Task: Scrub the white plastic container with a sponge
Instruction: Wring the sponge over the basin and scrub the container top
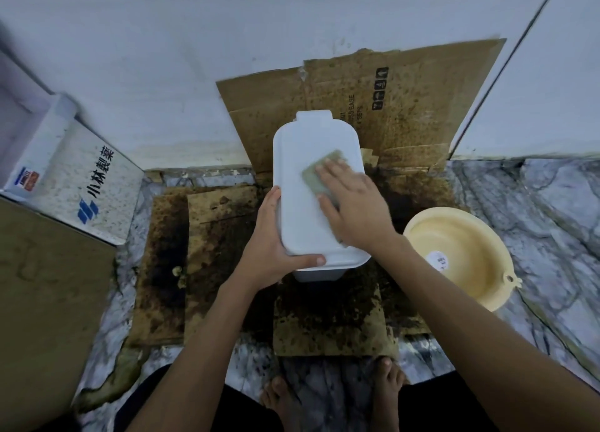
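Observation:
The white plastic container [305, 158] stands at the centre, its broad flat face turned up towards me, over stained cardboard. My left hand [271, 241] grips its near left corner, thumb curled over the front edge. My right hand [352, 204] lies flat with fingers spread, pressing a green sponge [319, 173] onto the container's right side. Most of the sponge is under my fingers; only its far left part shows.
A cream plastic basin [464, 256] sits tilted on the marble floor at right. Dirty cardboard sheets [406, 106] lean on the white wall and cover the floor. A white printed box [81, 188] stands at left. My bare feet [334, 396] are below.

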{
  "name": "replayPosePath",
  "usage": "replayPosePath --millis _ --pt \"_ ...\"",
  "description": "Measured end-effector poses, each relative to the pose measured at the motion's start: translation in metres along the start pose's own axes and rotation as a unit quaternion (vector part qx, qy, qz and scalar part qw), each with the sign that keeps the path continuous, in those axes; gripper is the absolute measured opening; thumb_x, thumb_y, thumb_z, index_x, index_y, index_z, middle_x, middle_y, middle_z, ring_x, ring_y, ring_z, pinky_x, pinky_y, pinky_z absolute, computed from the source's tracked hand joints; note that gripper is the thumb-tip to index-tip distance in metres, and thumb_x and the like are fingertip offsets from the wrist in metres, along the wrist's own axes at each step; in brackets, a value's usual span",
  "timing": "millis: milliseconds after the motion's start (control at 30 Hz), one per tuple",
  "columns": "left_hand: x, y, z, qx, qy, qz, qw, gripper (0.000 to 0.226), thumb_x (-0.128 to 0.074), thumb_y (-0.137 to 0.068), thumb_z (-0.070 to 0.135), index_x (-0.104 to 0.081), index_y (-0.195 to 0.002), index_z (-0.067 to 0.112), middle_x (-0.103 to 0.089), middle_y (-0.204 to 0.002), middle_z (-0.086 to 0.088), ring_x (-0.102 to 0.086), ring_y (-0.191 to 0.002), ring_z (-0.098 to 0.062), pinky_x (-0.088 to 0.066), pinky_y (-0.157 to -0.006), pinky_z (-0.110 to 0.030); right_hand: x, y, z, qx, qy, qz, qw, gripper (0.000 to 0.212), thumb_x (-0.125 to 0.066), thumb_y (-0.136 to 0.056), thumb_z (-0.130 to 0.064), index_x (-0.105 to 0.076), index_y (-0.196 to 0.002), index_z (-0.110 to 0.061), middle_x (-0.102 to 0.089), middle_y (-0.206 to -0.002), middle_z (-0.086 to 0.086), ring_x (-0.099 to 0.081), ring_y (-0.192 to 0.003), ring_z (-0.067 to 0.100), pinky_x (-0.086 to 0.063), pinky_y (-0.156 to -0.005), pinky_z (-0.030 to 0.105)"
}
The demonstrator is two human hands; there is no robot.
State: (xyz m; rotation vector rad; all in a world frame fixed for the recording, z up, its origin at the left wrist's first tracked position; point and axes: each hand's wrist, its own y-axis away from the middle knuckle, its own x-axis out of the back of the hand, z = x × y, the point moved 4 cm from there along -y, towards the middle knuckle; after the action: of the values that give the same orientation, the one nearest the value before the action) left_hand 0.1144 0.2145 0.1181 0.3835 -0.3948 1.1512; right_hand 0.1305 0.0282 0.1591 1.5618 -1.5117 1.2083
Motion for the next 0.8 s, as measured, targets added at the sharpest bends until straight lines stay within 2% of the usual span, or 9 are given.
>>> replayPosePath --millis 100,200,300,367,433,500,533,633,800 --pt "0.004 -0.004 0.004 0.005 -0.025 -0.011 1.0 0.143 -0.089 -0.05 0.075 -0.001 -0.158 0.042 -0.001 -0.162 0.031 -0.012 -0.153 -0.003 -0.025 -0.126 -0.044 0.009 -0.005 0.033 -0.078 -0.074 0.008 0.994 0.056 -0.041 -0.104 -0.033 -0.028 -0.156 -0.016 -0.021 -0.165 0.005 -0.014 -0.153 0.022 -0.019 -0.123 0.046" --pt "0.007 -0.008 0.007 0.015 -0.027 -0.027 0.999 0.142 -0.091 -0.051 0.072 -0.001 -0.157 0.042 -0.006 -0.16 0.031 -0.019 -0.151 -0.006 -0.03 -0.123 -0.047 0.009 -0.045 0.044 -0.111 -0.144 -0.007 0.983 0.056 -0.034 -0.106 -0.028 -0.019 -0.158 -0.013 -0.011 -0.167 0.006 -0.006 -0.154 0.022 -0.011 -0.123 0.038" --pt "0.01 -0.012 0.007 0.029 0.007 -0.055 0.998 0.141 -0.094 -0.055 0.064 -0.001 -0.158 0.043 -0.008 -0.162 0.026 -0.022 -0.151 -0.007 -0.033 -0.122 -0.047 0.004 -0.086 0.037 -0.121 -0.077 -0.018 0.99 0.057 -0.029 -0.105 -0.029 -0.016 -0.158 -0.01 -0.009 -0.167 0.008 -0.003 -0.154 0.027 -0.009 -0.124 0.043" --pt "0.011 -0.013 0.003 0.041 0.045 -0.08 0.995 0.14 -0.095 -0.061 0.056 0.003 -0.159 0.041 -0.009 -0.164 0.024 -0.023 -0.152 -0.006 -0.037 -0.118 -0.035 0.0 -0.099 0.024 -0.082 0.02 -0.03 0.996 0.057 -0.026 -0.105 -0.032 -0.017 -0.158 -0.012 -0.012 -0.167 0.006 -0.005 -0.154 0.026 -0.009 -0.123 0.048" --pt "0.013 -0.011 -0.002 0.069 0.097 -0.112 0.987 0.135 -0.092 -0.067 0.049 0.006 -0.16 0.043 -0.01 -0.164 0.028 -0.03 -0.147 -0.001 -0.044 -0.106 -0.019 -0.005 -0.093 0.006 -0.007 0.077 -0.051 0.996 0.056 -0.024 -0.105 -0.034 -0.018 -0.158 -0.016 -0.016 -0.166 0.004 -0.008 -0.154 0.023 -0.009 -0.122 0.048" --pt "0.017 -0.009 -0.004 0.08 0.126 -0.118 0.982 0.128 -0.088 -0.069 0.041 0.001 -0.16 0.047 -0.016 -0.164 0.025 -0.041 -0.138 0.006 -0.049 -0.098 -0.02 -0.012 -0.074 -0.012 0.061 0.087 -0.063 0.992 0.055 -0.022 -0.105 -0.035 -0.018 -0.158 -0.02 -0.018 -0.166 0.001 -0.01 -0.154 0.02 -0.01 -0.122 0.045" --pt "0.018 -0.008 -0.003 0.077 0.115 -0.116 0.984 0.124 -0.086 -0.069 0.039 -0.001 -0.159 0.048 -0.018 -0.165 0.023 -0.043 -0.137 0.007 -0.05 -0.099 -0.023 -0.014 -0.061 -0.019 0.08 0.082 -0.063 0.991 0.055 -0.022 -0.105 -0.036 -0.018 -0.157 -0.021 -0.019 -0.166 -0.001 -0.011 -0.154 0.018 -0.01 -0.123 0.044" --pt "0.017 -0.007 0.003 0.061 0.095 -0.101 0.988 0.124 -0.089 -0.07 0.044 -0.003 -0.16 0.045 -0.019 -0.166 0.02 -0.034 -0.147 -0.005 -0.042 -0.116 -0.039 -0.014 -0.017 -0.033 0.113 0.058 -0.061 0.99 0.053 -0.024 -0.105 -0.036 -0.023 -0.157 -0.022 -0.023 -0.164 -0.003 -0.015 -0.153 0.016 -0.012 -0.123 0.042" --pt "0.005 0.002 0.01 0.047 0.033 -0.053 0.997 0.138 -0.091 -0.062 0.062 0.001 -0.161 0.037 -0.004 -0.167 0.027 -0.017 -0.152 0.002 -0.03 -0.124 -0.038 -0.002 0.038 -0.022 0.096 0.038 -0.014 0.995 0.05 -0.035 -0.104 -0.033 -0.036 -0.153 -0.023 -0.034 -0.16 -0.005 -0.025 -0.15 0.013 -0.017 -0.122 0.04"
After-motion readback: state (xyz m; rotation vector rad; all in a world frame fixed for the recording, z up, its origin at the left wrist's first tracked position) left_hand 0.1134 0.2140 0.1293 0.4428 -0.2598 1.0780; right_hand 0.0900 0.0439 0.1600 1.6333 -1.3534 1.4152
